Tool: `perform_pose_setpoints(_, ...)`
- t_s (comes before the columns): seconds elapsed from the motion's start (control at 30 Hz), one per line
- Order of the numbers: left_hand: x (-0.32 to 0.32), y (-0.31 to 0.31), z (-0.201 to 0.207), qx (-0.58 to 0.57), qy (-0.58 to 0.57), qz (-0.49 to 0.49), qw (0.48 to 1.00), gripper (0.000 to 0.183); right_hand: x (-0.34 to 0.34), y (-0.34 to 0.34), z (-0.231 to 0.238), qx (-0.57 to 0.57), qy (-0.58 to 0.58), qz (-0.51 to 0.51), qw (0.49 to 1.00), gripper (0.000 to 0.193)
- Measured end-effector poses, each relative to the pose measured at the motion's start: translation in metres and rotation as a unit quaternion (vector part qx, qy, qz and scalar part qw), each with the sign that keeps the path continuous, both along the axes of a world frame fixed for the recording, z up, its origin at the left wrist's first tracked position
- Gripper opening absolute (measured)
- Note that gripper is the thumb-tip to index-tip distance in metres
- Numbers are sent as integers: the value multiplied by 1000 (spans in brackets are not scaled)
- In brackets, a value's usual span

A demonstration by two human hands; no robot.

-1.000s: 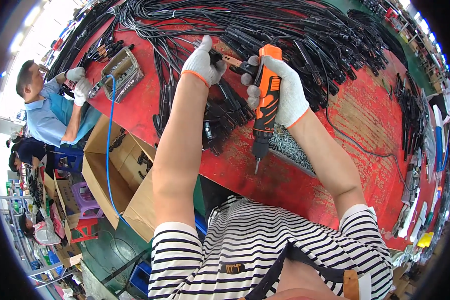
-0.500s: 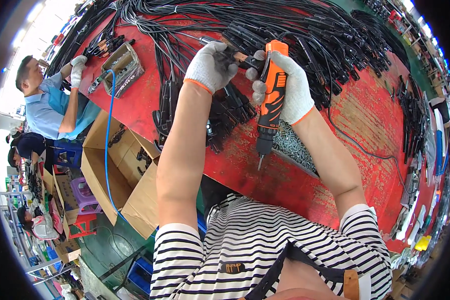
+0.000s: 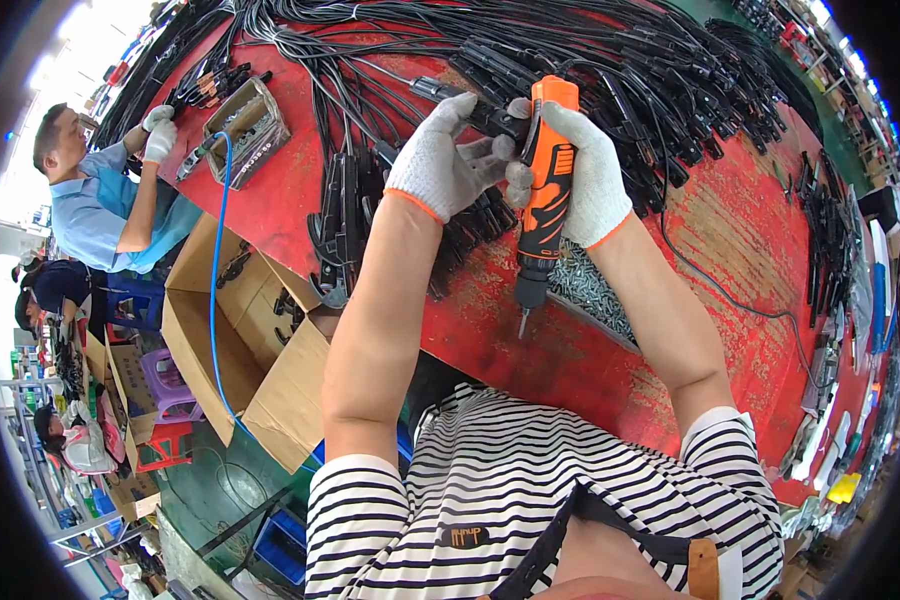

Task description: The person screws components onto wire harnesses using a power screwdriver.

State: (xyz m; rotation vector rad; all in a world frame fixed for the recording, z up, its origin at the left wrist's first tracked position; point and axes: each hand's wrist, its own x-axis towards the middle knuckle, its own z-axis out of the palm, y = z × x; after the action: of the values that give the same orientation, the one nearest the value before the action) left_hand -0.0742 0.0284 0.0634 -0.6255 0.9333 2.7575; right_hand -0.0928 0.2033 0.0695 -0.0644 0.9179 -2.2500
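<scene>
My left hand (image 3: 432, 160), in a white knit glove with grey fingers, holds a long black plastic cable-end part (image 3: 498, 120) above the red table. In my gloved right hand (image 3: 592, 175) is an orange-and-black cordless screwdriver (image 3: 548, 185), its bit pointing down toward my body. The right fingertips also touch the near end of the black part. Beneath the screwdriver and the right wrist lies a tray of small silver screws (image 3: 592, 292), partly hidden.
Black cables (image 3: 410, 22) with many cable-end parts (image 3: 610, 85) cover the far side of the red table (image 3: 735, 230). To the left stand a small screw bin (image 3: 282, 130), a cardboard box (image 3: 195, 330) and a blue hose (image 3: 216, 320). A gloved co-worker (image 3: 110, 215) sits there.
My left hand has shifted slightly right and turned the part; its copper-coloured side no longer shows, only black. The screwdriver has barely moved. The co-worker's hands have moved closer together.
</scene>
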Motion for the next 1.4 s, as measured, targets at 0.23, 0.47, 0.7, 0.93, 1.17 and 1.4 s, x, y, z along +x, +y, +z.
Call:
perform_pose_setpoints(0.23, -4, -4, -17, -2, 59, -35, 998, 24, 4, -5, -3, 1, -3, 21, 1000, 35)
perform_pose_setpoints(0.47, -1, 9, -15, -10, 35, 29, 999, 20, 15, -1, -4, -11, -18, 31, 999, 36)
perform_pose_setpoints(0.7, -4, 6, -13, 97, 71, 167, 979, 8, 11, 61, 25, -1, 180, -50, 982, 48)
perform_pose_setpoints(0.93, 13, -28, -38, 234, 134, 58, 961, 13, 17, 102, 36, 38, 310, -335, 889, 33)
perform_pose_setpoints(1.17, 22, -30, -40, 207, 124, 73, 968, 22, 24, 97, -12, -5, 306, -314, 899, 44)
perform_pose_setpoints(1.4, 27, -29, -39, 199, 129, 87, 967, 25, 20, 81, -22, 44, 337, -332, 880, 38)
